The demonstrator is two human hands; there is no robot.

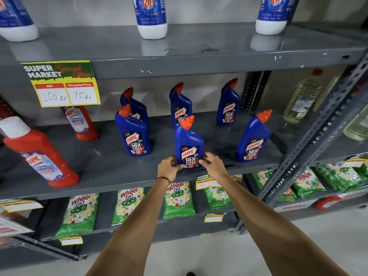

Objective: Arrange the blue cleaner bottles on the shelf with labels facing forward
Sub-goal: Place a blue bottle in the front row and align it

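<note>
Your left hand (168, 166) and right hand (213, 164) grip the front middle Harpic bottle (189, 140) at its base on the grey shelf (119, 172), label facing you

Setting: a shop, supermarket type. Grey slotted-angle steel shelving (179, 62) in several tiers. Yellow price card (61, 83) hangs on upper shelf edge at left, printed "SUPER MARKET", handwritten 150 Rs and 75 Rs. Goods stocked in multiples: blue Harpic bottles (189, 144) on middle tier, red Harpic bottles (39, 154) at left, green Wheel packets (79, 214) below, Rin bottles (152, 16) on top. Smaller price tags (203, 182) on lower shelf edges
</note>
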